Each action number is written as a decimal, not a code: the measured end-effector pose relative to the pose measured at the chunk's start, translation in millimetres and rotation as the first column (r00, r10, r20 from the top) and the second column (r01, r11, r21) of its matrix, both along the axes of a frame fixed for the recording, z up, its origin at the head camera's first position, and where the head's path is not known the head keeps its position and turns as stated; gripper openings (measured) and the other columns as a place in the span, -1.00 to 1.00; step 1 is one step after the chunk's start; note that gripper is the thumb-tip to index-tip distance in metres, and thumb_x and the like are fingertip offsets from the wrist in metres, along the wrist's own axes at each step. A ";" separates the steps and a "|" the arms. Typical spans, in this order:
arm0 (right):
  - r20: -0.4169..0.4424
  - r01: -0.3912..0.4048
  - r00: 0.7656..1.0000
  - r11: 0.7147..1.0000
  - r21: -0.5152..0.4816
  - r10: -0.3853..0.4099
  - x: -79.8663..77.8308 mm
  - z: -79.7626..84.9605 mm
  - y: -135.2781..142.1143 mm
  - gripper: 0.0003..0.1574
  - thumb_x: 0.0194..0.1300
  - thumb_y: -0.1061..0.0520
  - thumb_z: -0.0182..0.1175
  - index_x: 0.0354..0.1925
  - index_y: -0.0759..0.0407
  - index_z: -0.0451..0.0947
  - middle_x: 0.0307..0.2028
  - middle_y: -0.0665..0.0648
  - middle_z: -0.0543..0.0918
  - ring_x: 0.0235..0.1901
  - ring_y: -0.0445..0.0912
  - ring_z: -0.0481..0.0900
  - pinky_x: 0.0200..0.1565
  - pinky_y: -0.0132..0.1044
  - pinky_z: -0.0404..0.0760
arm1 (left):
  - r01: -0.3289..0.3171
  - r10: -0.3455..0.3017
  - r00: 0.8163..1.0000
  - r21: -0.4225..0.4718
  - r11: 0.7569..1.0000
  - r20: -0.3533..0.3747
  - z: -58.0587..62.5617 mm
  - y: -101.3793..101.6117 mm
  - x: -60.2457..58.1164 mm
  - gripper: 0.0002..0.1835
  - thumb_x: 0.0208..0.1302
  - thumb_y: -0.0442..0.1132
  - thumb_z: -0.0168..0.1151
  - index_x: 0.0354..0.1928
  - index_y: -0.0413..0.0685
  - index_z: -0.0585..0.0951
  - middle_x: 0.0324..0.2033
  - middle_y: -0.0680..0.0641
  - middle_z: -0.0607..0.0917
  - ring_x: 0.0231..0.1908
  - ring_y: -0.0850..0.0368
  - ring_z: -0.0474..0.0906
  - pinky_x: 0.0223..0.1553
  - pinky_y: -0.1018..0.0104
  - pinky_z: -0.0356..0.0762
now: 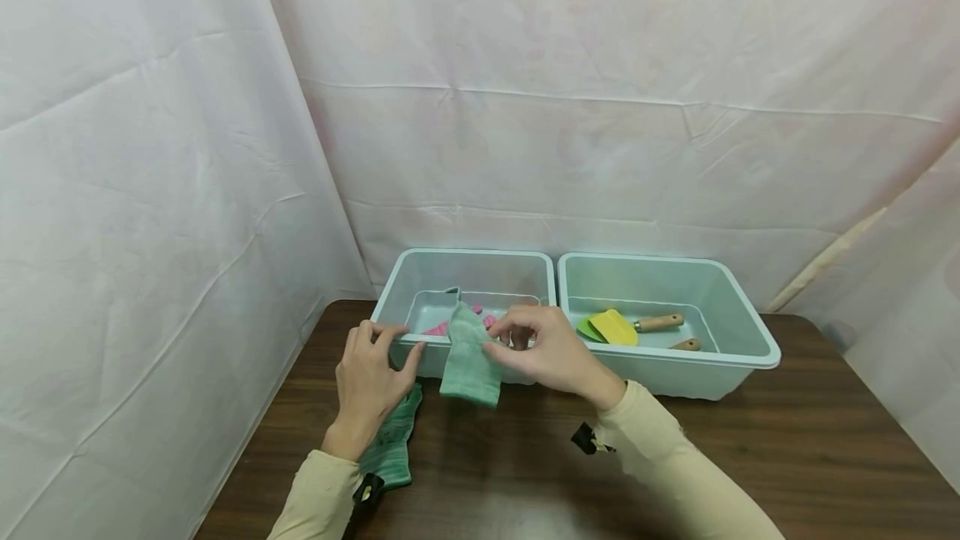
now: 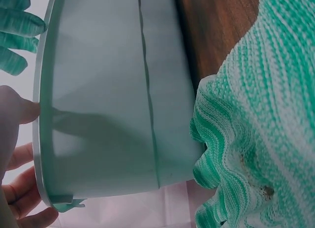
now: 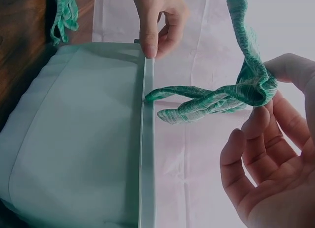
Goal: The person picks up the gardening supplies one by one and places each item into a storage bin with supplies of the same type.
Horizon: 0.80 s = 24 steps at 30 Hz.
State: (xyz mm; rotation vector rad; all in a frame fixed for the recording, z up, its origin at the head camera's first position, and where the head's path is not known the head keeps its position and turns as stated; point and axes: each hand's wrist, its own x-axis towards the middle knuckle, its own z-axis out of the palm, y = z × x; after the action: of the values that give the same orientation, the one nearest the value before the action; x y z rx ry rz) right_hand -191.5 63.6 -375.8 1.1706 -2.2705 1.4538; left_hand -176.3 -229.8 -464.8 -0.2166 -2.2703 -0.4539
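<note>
My right hand (image 1: 553,354) pinches a green knit glove (image 1: 468,365) between thumb and fingers, above the front rim of the left pale-green bin (image 1: 480,253). In the right wrist view the glove's fingers (image 3: 197,97) point toward the bin's rim (image 3: 147,139). My left hand (image 1: 366,382) grips the same bin's rim near its front left corner, thumb on one side and fingers on the other. Another green glove (image 1: 393,444) lies on the table beside my left wrist; part of it is hidden under the arm.
Pink items (image 1: 437,329), only partly visible, lie inside the left bin. To its right stands a matching bin (image 1: 742,361) with a yellow blade-like tool (image 1: 615,327), a green one (image 1: 588,328) and wooden handles (image 1: 660,322). White cloth (image 1: 150,232) hangs behind and at both sides of the dark wooden table (image 1: 525,473).
</note>
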 end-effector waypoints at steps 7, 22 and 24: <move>0.040 0.074 0.997 0.996 -0.039 -0.072 -8.9 -3.6 0.7 -0.95 0.32 0.14 0.49 -0.24 0.08 0.84 -0.47 -0.05 0.66 -0.53 -0.23 0.47 -0.45 -0.42 0.48 | -0.004 0.004 1.000 -0.001 1.000 0.000 1.3 0.4 0.5 -0.62 0.22 0.09 0.57 -0.09 -0.01 0.80 -0.23 -0.18 0.58 -0.24 -0.16 0.53 -0.54 -0.01 0.56; 0.100 0.221 0.970 0.975 0.011 -0.221 -27.1 -12.5 6.2 -0.93 0.35 0.13 0.47 -0.19 0.08 0.83 -0.45 -0.02 0.68 -0.51 -0.17 0.52 -0.43 -0.37 0.50 | -0.003 0.003 1.000 0.009 1.000 0.015 1.6 1.5 1.2 -0.62 0.22 0.09 0.56 -0.08 -0.01 0.81 -0.21 -0.17 0.58 -0.21 -0.17 0.54 -0.54 -0.01 0.56; 0.110 0.224 0.968 0.975 0.018 -0.224 -29.3 -13.0 6.0 -0.90 0.36 0.12 0.46 -0.17 0.09 0.83 -0.45 -0.01 0.68 -0.52 -0.17 0.53 -0.44 -0.36 0.52 | -0.003 0.003 1.000 0.010 1.000 0.016 1.8 1.6 1.2 -0.62 0.23 0.08 0.56 -0.08 -0.01 0.81 -0.20 -0.18 0.58 -0.21 -0.18 0.54 -0.53 -0.02 0.57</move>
State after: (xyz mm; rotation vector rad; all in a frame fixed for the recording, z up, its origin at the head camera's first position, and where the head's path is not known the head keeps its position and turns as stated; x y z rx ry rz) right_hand -220.8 69.5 -388.8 0.8196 -2.3906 1.4581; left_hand -175.1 -228.2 -463.0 -0.2048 -2.2831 -0.4674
